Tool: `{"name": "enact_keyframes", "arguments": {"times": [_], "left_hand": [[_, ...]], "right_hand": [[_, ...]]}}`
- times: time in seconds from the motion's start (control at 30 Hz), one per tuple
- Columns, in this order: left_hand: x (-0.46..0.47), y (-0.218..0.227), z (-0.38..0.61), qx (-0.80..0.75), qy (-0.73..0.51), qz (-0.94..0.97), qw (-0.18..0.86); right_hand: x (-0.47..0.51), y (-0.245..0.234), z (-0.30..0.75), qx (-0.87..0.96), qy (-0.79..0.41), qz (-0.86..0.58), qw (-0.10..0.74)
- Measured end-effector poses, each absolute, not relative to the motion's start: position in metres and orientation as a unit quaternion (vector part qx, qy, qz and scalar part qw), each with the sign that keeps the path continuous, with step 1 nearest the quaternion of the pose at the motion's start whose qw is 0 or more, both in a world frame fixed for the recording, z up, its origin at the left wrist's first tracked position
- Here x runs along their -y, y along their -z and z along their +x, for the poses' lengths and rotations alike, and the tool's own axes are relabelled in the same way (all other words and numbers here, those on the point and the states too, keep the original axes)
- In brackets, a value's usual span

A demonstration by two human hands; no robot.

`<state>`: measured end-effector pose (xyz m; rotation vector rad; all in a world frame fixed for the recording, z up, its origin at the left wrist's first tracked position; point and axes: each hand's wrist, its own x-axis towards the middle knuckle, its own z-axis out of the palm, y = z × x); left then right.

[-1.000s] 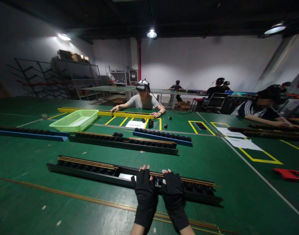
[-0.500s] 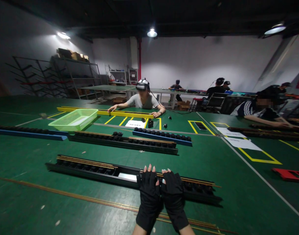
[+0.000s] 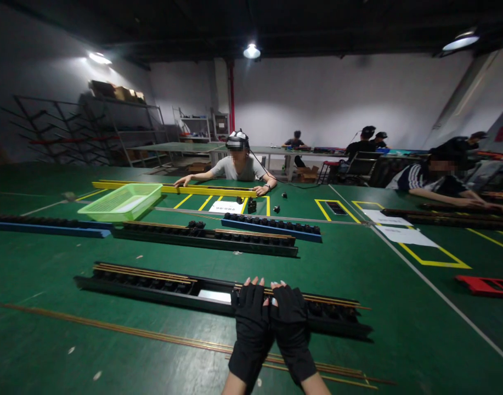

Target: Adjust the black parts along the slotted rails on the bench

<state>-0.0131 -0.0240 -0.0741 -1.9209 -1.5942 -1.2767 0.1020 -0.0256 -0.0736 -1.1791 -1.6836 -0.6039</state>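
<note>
My left hand (image 3: 251,315) and my right hand (image 3: 290,321), both in black fingerless gloves, lie side by side and touching on the near long black rail (image 3: 152,282). Their fingers stretch forward, flat over the rail's black inserts and the thin copper rods (image 3: 329,300) along its top. Nothing is gripped in either hand. A pale label patch (image 3: 213,295) on the rail shows just left of my left hand. More copper rods (image 3: 111,327) lie loose on the green table in front of the rail.
A second black rail (image 3: 202,238) and a blue rail (image 3: 271,226) lie farther back, with another blue rail (image 3: 45,227) at the left. A green basket (image 3: 122,202) stands beside them. A person (image 3: 238,164) opposite handles a yellow rail (image 3: 210,191). Papers (image 3: 405,236) and a red piece (image 3: 485,285) are at the right.
My hands were a little apart on the rail; the left hand has slid right, and they now touch. The view has shifted slightly.
</note>
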Motion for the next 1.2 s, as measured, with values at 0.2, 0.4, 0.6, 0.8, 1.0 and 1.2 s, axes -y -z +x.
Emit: {"name": "enact_keyframes", "arguments": {"times": [0.2,0.4,0.6,0.8,1.0,1.2], "left_hand": [[0.024,0.075,-0.014,0.560,0.448,-0.676,0.168],[0.023,0.076,-0.014,0.565,0.448,-0.673,0.165],[0.023,0.077,-0.013,0.566,0.454,-0.668,0.161],[0.021,0.081,-0.014,0.564,0.448,-0.675,0.162],[0.026,0.082,-0.018,0.529,0.457,-0.689,0.189],[0.038,0.076,-0.012,0.488,0.421,-0.756,0.115]], "right_hand": [[0.025,0.075,0.101,0.686,0.244,-0.485,0.484],[0.024,0.077,0.101,0.685,0.242,-0.482,0.489],[0.024,0.077,0.100,0.684,0.243,-0.483,0.489],[0.024,0.077,0.102,0.691,0.256,-0.480,0.476],[0.024,0.079,0.104,0.693,0.261,-0.482,0.468],[0.026,0.080,0.106,0.699,0.260,-0.480,0.461]]}}
